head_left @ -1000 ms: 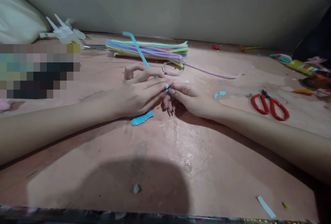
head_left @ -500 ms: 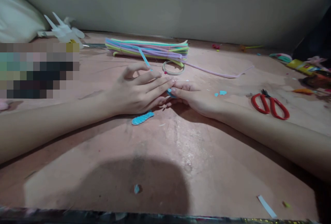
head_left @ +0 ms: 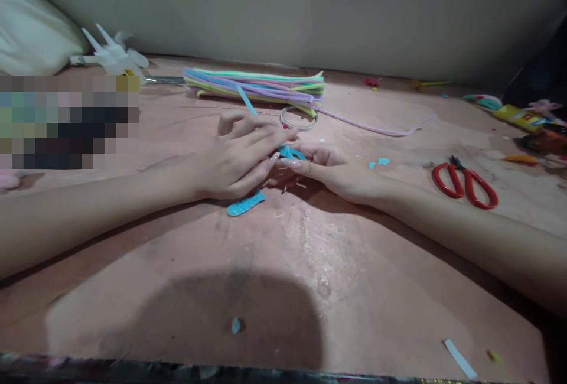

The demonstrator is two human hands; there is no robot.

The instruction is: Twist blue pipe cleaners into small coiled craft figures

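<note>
Pink worktop [head_left: 310, 266]: left hand [head_left: 234, 159] and right hand [head_left: 328, 168] meet, fingertips pinching one blue pipe cleaner [head_left: 290, 152] between them.

Both forearms lie low and stretched forward, the left hand [head_left: 237, 156] and right hand [head_left: 330, 170] meeting fingertip to fingertip (fingers curled in, pinching together) at centre.

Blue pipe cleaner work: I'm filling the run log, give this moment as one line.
left hand: pinching blue pipe cleaner | right hand: pinching same | blue coiled piece: on table | red scissors: right, untouched
</note>
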